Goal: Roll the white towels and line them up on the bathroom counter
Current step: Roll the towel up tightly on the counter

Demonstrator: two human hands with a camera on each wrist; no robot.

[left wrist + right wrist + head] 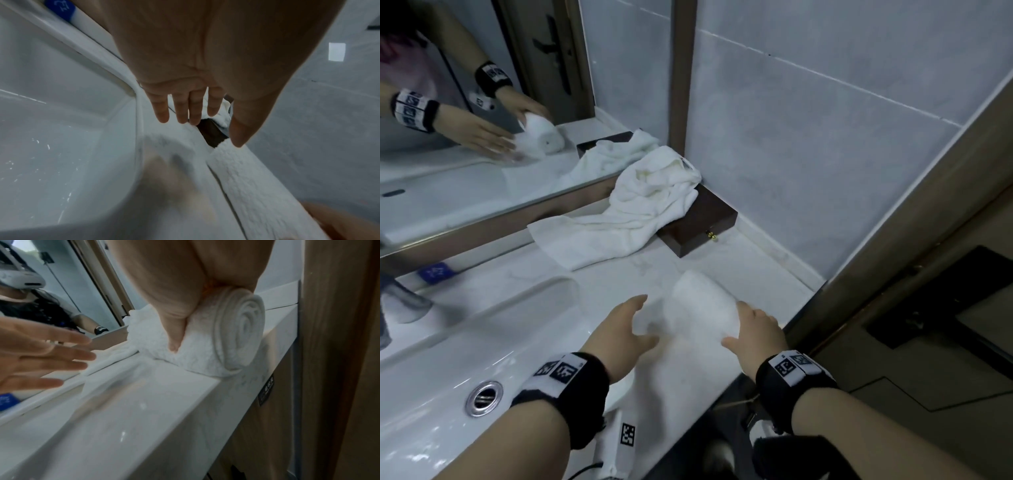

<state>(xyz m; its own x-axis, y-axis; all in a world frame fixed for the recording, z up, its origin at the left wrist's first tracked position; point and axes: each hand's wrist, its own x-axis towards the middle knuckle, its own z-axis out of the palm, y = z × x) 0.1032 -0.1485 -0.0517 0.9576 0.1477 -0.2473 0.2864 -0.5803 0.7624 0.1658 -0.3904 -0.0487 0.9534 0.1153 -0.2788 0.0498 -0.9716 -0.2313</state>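
A rolled white towel (702, 305) lies on the white counter (688, 373) near its front right corner; its spiral end (240, 334) faces the right wrist camera. My right hand (756, 325) grips the roll from above, thumb (174, 337) pressed into its side. My left hand (626, 325) hovers just left of the roll with fingers (180, 107) straight and spread, holding nothing. A heap of loose white towels (643, 205) lies at the back, draped over a dark wooden box (705, 226).
A white sink basin (465, 342) with a metal drain (484, 397) fills the left. A mirror (465, 154) runs along the back, with a small blue item (436, 272) below it. A tiled wall (825, 137) and a wooden door frame (893, 260) close off the right.
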